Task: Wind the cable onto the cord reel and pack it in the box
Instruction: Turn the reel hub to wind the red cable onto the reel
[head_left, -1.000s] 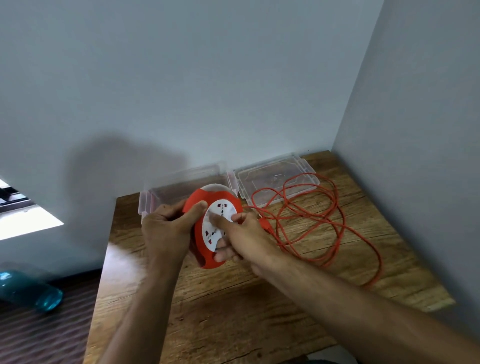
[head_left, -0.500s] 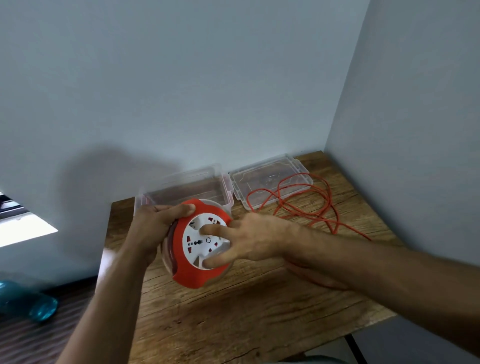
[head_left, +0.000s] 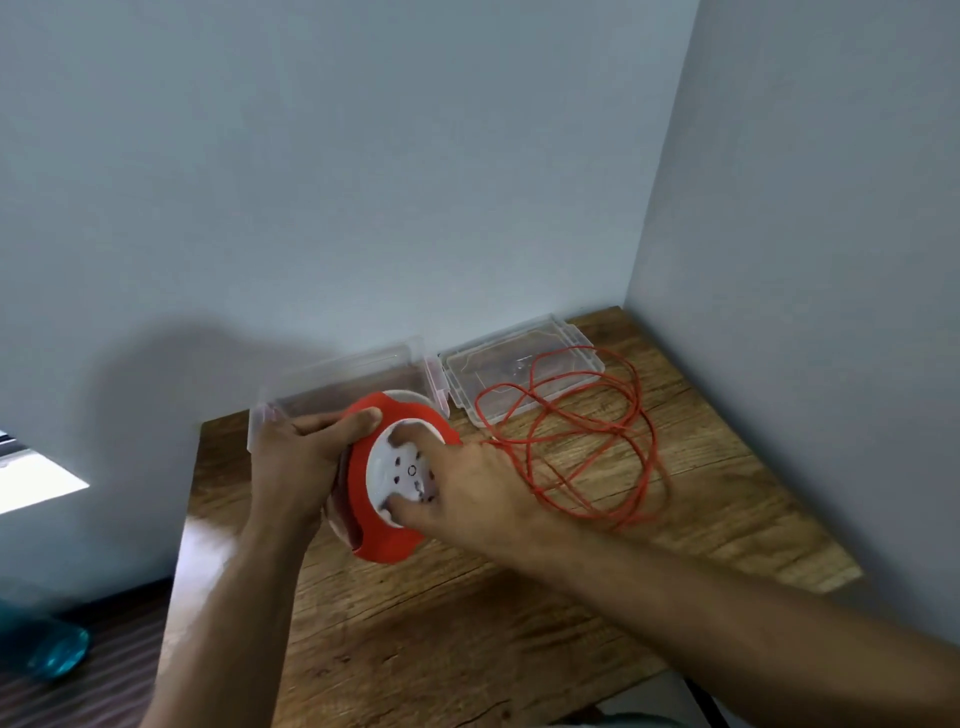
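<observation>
I hold a red cord reel (head_left: 387, 540) with a white socket face (head_left: 402, 470) upright over the wooden table (head_left: 467, 623). My left hand (head_left: 301, 462) grips its left rim, thumb on the top edge. My right hand (head_left: 467, 488) presses on the white face, with a finger in a recess at the top and another at the bottom. A thin orange cable (head_left: 587, 441) lies in loose loops on the table to the right of the reel. The clear plastic box (head_left: 343, 379) stands open right behind the reel.
The box's clear lid (head_left: 519, 369) lies flat at the back right, with some cable loops over it. Walls close the table at the back and right. A blue object (head_left: 52, 654) lies on the floor at the far left.
The reel's white face has turned under my right hand's fingers. The cable loops on the table have shifted and drawn in a little. My left hand keeps its grip.
</observation>
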